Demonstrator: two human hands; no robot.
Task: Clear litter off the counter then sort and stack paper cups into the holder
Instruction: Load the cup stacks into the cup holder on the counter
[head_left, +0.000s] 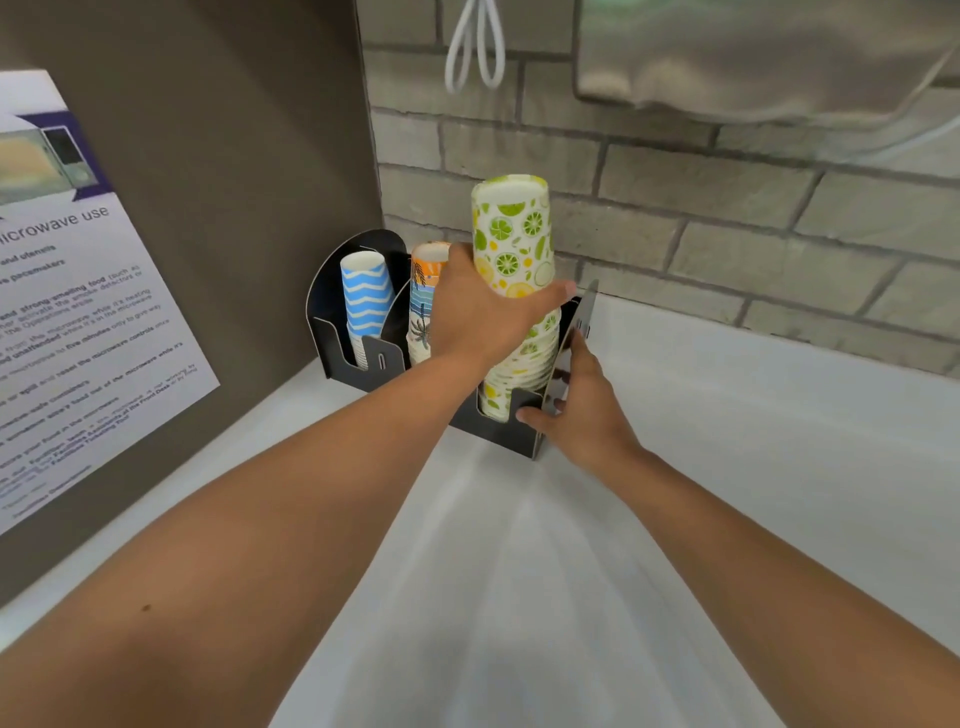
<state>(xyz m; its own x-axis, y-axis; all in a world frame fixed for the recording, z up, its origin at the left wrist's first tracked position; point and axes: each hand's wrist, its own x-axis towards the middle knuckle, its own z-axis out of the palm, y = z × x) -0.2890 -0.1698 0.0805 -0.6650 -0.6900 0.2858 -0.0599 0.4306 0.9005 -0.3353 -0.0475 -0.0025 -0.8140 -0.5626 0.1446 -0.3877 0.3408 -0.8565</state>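
Note:
A black cup holder (379, 358) with three slots stands in the back corner of the white counter (727, 467). Its left slot holds a blue zigzag cup stack (366, 301). The middle slot holds an orange palm-tree cup stack (423, 291). A tall stack of lime-and-lemon cups (511, 234) stands upside down in the right slot. My left hand (483, 317) is wrapped around the middle of that stack. My right hand (582, 400) grips the holder's right end panel, thumb on its front corner.
A brown panel (234, 156) with a microwave-use notice (78, 312) rises on the left. Grey brick wall (727, 218) runs behind the holder. A steel dispenser (753, 52) and a white cord loop (475, 47) hang above.

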